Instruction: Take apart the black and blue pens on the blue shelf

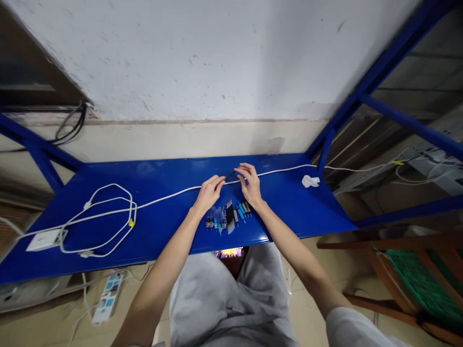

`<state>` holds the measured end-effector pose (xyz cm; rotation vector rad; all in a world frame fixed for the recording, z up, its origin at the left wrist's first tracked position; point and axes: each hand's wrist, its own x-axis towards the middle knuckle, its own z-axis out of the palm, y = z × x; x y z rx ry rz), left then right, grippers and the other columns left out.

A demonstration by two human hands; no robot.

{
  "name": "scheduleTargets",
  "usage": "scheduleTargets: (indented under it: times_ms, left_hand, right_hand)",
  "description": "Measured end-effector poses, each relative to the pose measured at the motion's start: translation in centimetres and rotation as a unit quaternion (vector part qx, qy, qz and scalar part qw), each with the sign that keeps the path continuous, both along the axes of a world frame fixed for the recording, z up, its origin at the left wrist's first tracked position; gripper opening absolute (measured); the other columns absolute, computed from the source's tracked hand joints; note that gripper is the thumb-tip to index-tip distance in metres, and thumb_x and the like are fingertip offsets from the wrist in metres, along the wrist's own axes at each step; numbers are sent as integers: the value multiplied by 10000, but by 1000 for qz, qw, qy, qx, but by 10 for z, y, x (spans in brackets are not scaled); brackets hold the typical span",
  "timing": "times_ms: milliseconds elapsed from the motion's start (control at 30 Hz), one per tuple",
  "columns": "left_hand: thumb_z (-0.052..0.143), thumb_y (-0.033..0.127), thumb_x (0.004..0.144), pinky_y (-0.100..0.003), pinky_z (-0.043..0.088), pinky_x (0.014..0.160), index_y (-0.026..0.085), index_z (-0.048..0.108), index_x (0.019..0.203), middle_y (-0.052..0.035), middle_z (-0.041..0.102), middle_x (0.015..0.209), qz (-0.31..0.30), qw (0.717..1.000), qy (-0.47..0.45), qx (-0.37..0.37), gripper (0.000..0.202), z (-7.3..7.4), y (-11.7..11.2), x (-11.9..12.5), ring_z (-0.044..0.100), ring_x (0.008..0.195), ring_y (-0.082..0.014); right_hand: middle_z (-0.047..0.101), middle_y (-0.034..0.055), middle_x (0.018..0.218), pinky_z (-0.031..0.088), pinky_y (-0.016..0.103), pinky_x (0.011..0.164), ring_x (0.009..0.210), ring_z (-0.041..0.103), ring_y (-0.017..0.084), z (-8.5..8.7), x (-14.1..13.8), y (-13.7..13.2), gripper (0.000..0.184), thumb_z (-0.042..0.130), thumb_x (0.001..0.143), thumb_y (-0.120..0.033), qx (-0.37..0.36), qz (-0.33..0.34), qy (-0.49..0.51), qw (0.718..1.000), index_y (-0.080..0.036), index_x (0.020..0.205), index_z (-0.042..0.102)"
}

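Both my hands are raised over the blue table, just behind a row of pen parts. My left hand (210, 192) pinches a slim dark pen part (230, 175) between thumb and fingertips. At its other end, the bent fingers of my right hand (250, 184) close around it; the fingertips partly hide the piece, so its exact shape is unclear. In front of the hands lie several blue and clear pen barrels (216, 219), several refills (230, 217) with dark and pale sections, and short blue and grey pieces (241, 211) towards the right.
A white cable (166, 196) crosses the blue table (282, 212) behind the parts. On the left are a looped cord (115, 185) and a white adapter box (43, 240). Crumpled white tissue (310, 181) lies at right. A power strip (108, 298) is on the floor; a wooden chair (394, 284) stands right.
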<state>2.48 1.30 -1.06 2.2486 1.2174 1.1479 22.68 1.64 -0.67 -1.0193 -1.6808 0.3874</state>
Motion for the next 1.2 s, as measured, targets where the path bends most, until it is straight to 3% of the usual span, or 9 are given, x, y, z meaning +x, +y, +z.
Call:
scheduleTargets:
  times_ms: [100, 200, 367, 533, 667, 800, 1033, 1200]
  left_hand:
    - [446, 364, 1070, -318, 521, 893, 191, 705, 1201, -76, 693, 1023, 1, 1000, 19, 0, 338, 1, 2, -2, 669, 968, -197]
    - [427, 344, 1074, -332, 513, 907, 195, 704, 1194, -80, 695, 1032, -4, 998, 54, 17, 337, 2, 2, -3, 654, 980, -205]
    - [414, 313, 1074, -360, 504, 906, 187, 699, 1200, -91, 697, 1047, 0, 994, 100, 40, 336, 4, 2, -5, 635, 989, -225]
    - [399, 302, 1078, -367, 517, 917, 170, 688, 1210, -89, 695, 1028, -18, 993, 105, 42, 344, 3, 4, -8, 636, 992, -225]
    - [458, 301, 1062, -387, 521, 949, 185, 702, 1200, -79, 720, 1013, -12, 993, 109, 38, 304, -1, 7, -10, 661, 979, -230]
    - [555, 304, 1027, -372, 534, 951, 190, 721, 1136, -76, 750, 1037, 14, 999, 40, 20, 229, -3, 11, -11, 689, 978, -222]
    - [568, 326, 1021, -375, 536, 900, 193, 735, 1064, -72, 750, 979, -12, 998, 51, 22, 218, -2, 8, -10, 679, 935, -225]
    - [562, 310, 1022, -358, 533, 883, 189, 726, 1055, -75, 744, 983, -20, 999, 45, 23, 206, 0, 5, -9, 676, 944, -221]
  right_hand:
    - [715, 87, 1069, 588, 419, 950, 1022, 696, 234, 1, -2, -2, 314, 476, 1043, -414, -24, 21, 5, 999, -249, 1073, 742]
    - [750, 71, 936, 595, 400, 869, 890, 714, 233, 1, -4, -3, 316, 550, 1007, -440, -43, 33, 13, 998, -232, 904, 764]
    - [777, 54, 868, 571, 386, 824, 758, 705, 227, -1, -5, -3, 311, 637, 952, -499, -70, -7, 9, 997, -230, 891, 782]
    - [748, 28, 768, 519, 303, 675, 631, 670, 186, -5, -5, -2, 284, 614, 978, -441, -103, 54, 6, 993, -204, 917, 759]
    - [758, 39, 825, 517, 306, 745, 728, 693, 200, -6, -4, 0, 216, 621, 975, -370, -85, 47, -22, 995, -213, 907, 752]
    - [782, 67, 969, 533, 341, 851, 877, 719, 231, -4, 0, 1, 179, 638, 963, -349, -67, 27, -5, 997, -222, 950, 763]
    - [769, 61, 876, 509, 300, 724, 706, 684, 188, -6, 0, -1, 196, 623, 977, -333, -79, 62, -21, 995, -198, 942, 761]
    - [760, 27, 798, 471, 296, 771, 720, 687, 186, -6, -2, -1, 165, 621, 981, -279, -88, 47, -64, 993, -210, 896, 744]
